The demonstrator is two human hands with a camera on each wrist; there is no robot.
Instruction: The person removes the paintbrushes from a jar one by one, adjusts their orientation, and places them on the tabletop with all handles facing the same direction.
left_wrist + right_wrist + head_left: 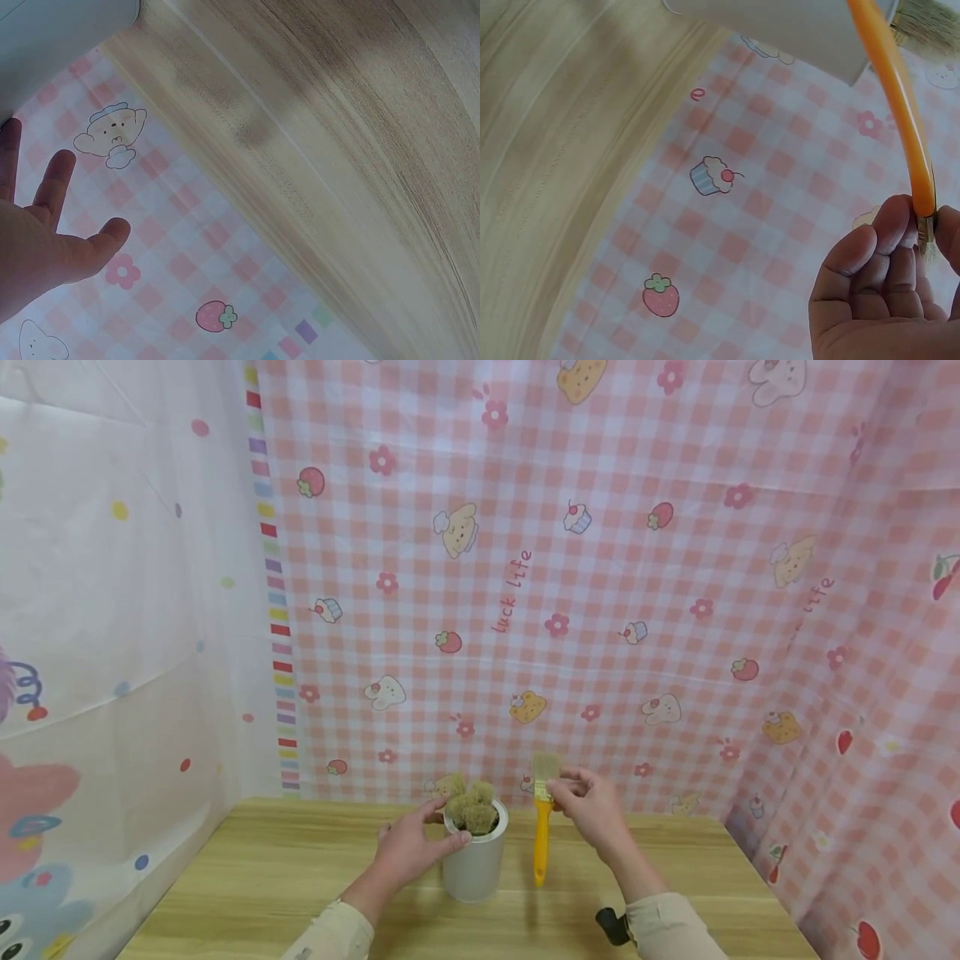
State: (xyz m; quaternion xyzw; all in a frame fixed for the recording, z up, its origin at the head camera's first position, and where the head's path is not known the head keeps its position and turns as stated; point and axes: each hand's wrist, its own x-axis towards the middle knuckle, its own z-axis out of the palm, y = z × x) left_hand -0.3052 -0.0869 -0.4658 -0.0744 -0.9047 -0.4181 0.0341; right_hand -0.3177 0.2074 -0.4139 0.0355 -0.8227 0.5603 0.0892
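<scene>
A white pot (472, 870) stands upright on the wooden table, with tan fuzzy clumps (474, 810) like a small plant rising from it. My left hand (411, 845) holds the pot near its rim, thumb on the near side and forefinger towards the far side. In the left wrist view, the other fingers (54, 184) spread out beside the pot (60, 45). To the right, my right hand (594, 812) pinches a paintbrush (542, 839) by its metal band. Its bristles point up and its yellow handle hangs down, apart from the pot.
The wooden table (285, 868) ends at a pink checked cloth (600, 568) hanging behind it. A white dotted cloth (112, 585) hangs at the left, and more checked cloth closes the right side. A small black object (612, 927) sits at my right wrist.
</scene>
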